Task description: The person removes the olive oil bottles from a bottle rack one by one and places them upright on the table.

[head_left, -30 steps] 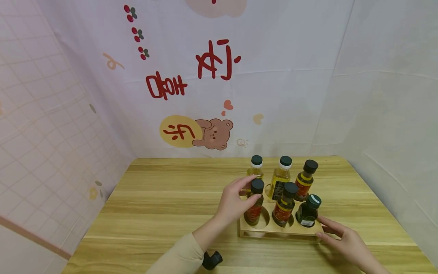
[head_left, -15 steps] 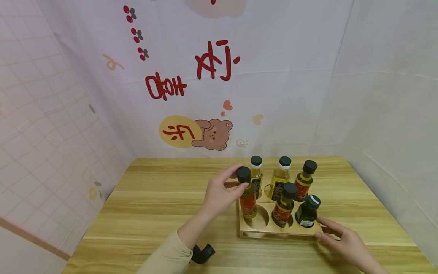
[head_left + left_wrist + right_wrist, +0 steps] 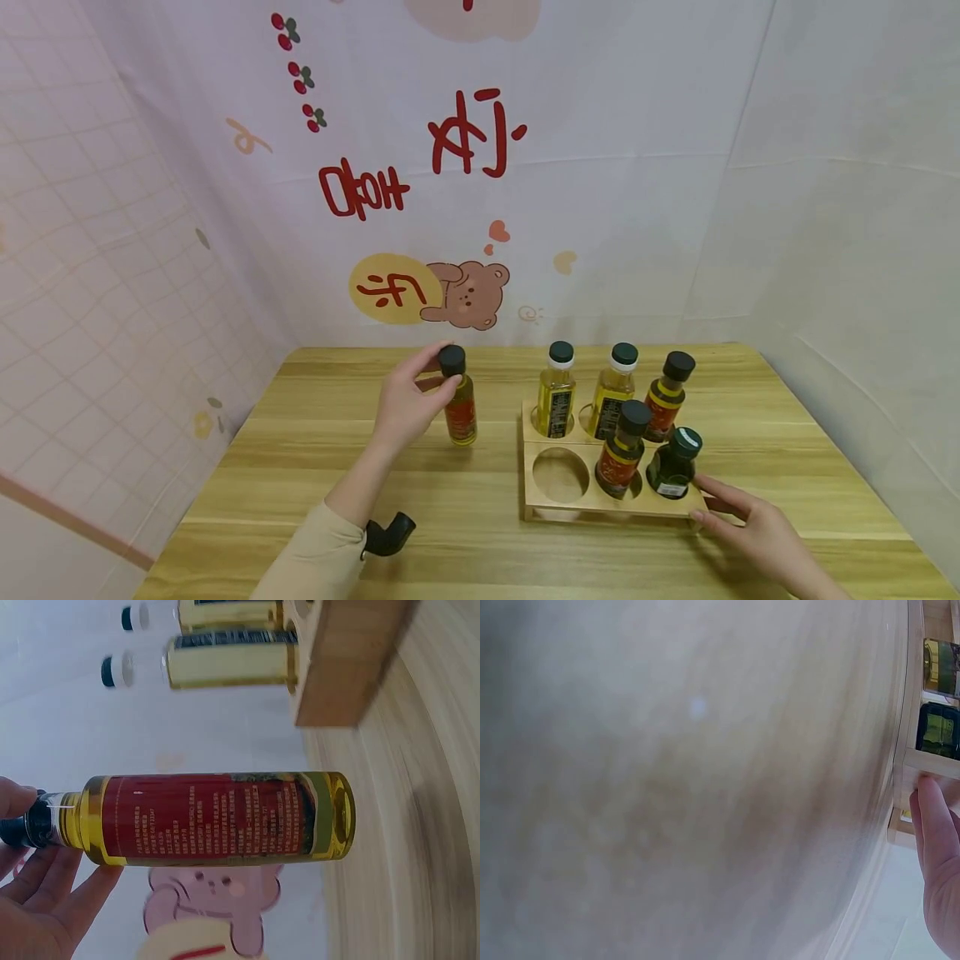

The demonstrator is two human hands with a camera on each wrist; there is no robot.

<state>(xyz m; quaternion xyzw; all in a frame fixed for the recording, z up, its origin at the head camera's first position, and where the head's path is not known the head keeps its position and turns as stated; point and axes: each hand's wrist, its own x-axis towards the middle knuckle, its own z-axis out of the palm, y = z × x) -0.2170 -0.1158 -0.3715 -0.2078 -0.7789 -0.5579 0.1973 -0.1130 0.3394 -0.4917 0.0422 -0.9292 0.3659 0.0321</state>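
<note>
My left hand (image 3: 405, 408) pinches an oil bottle (image 3: 461, 412) at its black cap and neck, left of the wooden bottle rack (image 3: 527, 479). In the left wrist view the bottle's red label (image 3: 202, 817) faces the camera, with golden oil inside. The bottle is upright and close over the table. My right hand (image 3: 761, 533) holds the rack at its right end, thumb at the front corner. The right wrist view shows fingers (image 3: 934, 817) against the rack's end panel. A round hole (image 3: 561, 473) at the rack's front left has no bottle in it.
The two-tier rack holds two clear oil bottles with green caps (image 3: 557, 400), two red-labelled bottles (image 3: 621, 462) and a short dark jar (image 3: 672, 471). A black wrist mount (image 3: 390, 533) juts from the left sleeve. A printed cloth (image 3: 637, 208) hangs behind the wooden table (image 3: 315, 450).
My left hand has lifted the red-labelled oil bottle out of the rack's front-left hole and carried it left over the table. The right hand and the rack have stayed put.
</note>
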